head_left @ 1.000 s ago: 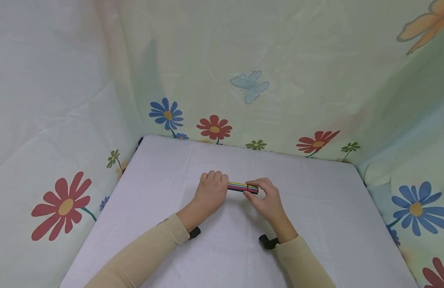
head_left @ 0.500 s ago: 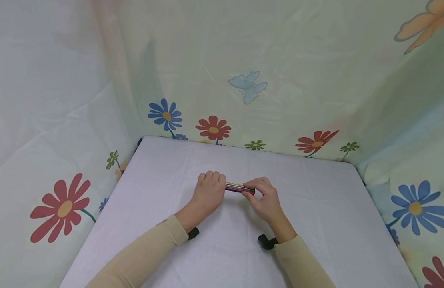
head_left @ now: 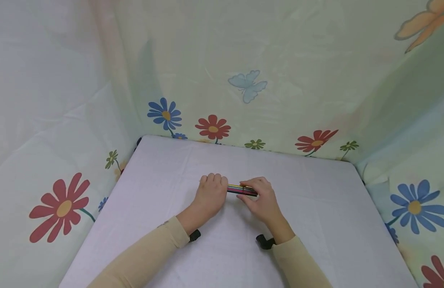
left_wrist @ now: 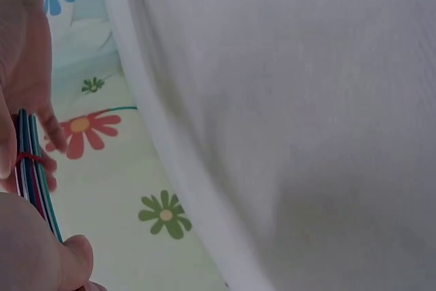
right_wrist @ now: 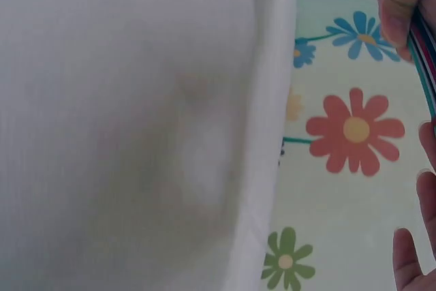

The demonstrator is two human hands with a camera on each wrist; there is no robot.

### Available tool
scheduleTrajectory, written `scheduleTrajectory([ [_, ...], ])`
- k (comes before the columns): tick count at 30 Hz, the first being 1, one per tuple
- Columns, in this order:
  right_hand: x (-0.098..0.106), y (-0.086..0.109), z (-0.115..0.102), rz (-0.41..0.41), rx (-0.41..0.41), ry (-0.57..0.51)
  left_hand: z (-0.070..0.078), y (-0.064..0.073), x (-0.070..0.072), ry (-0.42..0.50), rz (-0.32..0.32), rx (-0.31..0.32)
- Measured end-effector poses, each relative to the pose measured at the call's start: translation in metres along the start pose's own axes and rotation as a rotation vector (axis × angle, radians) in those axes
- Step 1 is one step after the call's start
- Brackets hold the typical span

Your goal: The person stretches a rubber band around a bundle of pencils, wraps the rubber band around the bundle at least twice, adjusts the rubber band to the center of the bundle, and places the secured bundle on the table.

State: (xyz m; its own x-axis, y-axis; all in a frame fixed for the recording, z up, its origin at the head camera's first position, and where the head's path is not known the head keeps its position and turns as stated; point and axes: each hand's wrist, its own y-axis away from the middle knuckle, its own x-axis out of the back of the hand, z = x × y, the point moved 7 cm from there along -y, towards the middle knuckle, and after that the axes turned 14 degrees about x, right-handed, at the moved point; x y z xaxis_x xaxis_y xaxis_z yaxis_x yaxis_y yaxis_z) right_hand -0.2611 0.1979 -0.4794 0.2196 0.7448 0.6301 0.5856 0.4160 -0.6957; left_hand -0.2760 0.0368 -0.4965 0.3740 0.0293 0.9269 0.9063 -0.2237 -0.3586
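Observation:
A bundle of thin coloured pencils [head_left: 234, 189], striped yellow, teal, pink and dark, lies level between my hands above the table. My left hand [head_left: 211, 195] grips its left part in a fist that hides most of that length. A red rubber band [left_wrist: 28, 157] circles the bundle near its dark right end. At that band my right hand [head_left: 262, 199] has its thumb and forefinger on opposite sides, the thumb slightly off the pencils. Its other fingers [right_wrist: 405, 257] spread loosely in the right wrist view. Exact finger contact with the band is partly hidden.
A white-covered table [head_left: 315, 216] spreads beneath both hands. Light curtains [head_left: 297, 72] printed with flowers and butterflies enclose its back and sides. Black wrist mounts [head_left: 265, 242] stick out from under the beige sleeves [head_left: 146, 250].
My right thumb has moved a little away from the bundle. The red band sits slightly farther from the bundle's right end. My left hand keeps its grip, barely shifting.

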Motion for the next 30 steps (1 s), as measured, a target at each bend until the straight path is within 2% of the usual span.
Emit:
scheduleTrajectory([
  [5, 0.007, 0.004, 0.009, 0.054, -0.009, -0.018, -0.004, -0.002, 0.004, 0.017, 0.026, 0.005],
  [12, 0.001, -0.002, -0.002, 0.067, 0.031, -0.033, -0.006, -0.001, 0.006, 0.012, 0.044, 0.011],
  [16, -0.008, -0.007, -0.012, 0.036, 0.074, -0.004, -0.001, 0.003, 0.006, 0.010, 0.053, -0.027],
  [18, -0.013, -0.009, -0.016, 0.004, 0.098, 0.021, 0.000, 0.004, 0.005, 0.005, 0.036, -0.041],
  [21, -0.014, -0.010, -0.019, -0.009, 0.122, 0.052, -0.001, 0.005, 0.003, -0.006, 0.011, -0.025],
  [30, 0.001, -0.002, -0.014, 0.110, 0.218, 0.017, -0.008, 0.000, 0.008, -0.007, 0.018, -0.006],
])
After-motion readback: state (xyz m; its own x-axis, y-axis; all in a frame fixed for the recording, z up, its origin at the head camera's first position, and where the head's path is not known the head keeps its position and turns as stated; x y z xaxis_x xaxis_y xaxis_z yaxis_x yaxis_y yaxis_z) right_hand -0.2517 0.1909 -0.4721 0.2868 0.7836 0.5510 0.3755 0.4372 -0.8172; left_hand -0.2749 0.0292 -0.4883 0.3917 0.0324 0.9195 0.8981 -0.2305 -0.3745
